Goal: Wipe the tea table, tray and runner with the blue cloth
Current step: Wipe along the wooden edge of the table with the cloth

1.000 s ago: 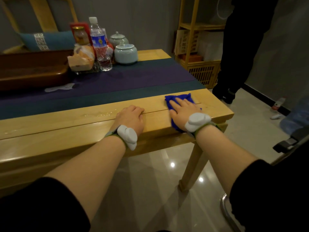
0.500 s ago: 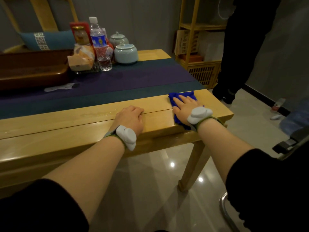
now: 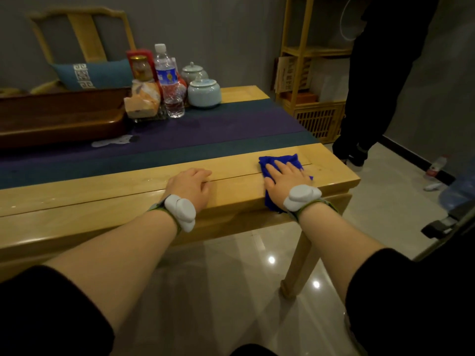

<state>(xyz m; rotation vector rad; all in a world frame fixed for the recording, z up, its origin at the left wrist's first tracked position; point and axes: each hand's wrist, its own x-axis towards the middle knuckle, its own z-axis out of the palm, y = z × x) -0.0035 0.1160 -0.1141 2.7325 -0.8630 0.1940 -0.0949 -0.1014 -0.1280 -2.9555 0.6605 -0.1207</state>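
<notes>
A blue cloth (image 3: 280,160) lies flat on the near right part of the light wooden tea table (image 3: 102,199). My right hand (image 3: 288,178) presses down on it with fingers spread, the cloth's near end hanging over the table's front edge. My left hand (image 3: 191,187) rests on the bare wood to the left, fingers curled, holding nothing. A dark purple and teal runner (image 3: 205,134) covers the table's middle. The dark brown wooden tray (image 3: 59,116) stands on the runner at the far left.
Beside the tray stand a water bottle (image 3: 168,83), a jar, a wrapped package and two pale lidded pots (image 3: 204,92). A chair with a blue cushion (image 3: 92,74) is behind the table. A person in black (image 3: 380,73) stands by a wooden shelf (image 3: 311,73) at the right.
My right hand slid the blue cloth a little away from me and back along the table's right end. My left hand stayed in place.
</notes>
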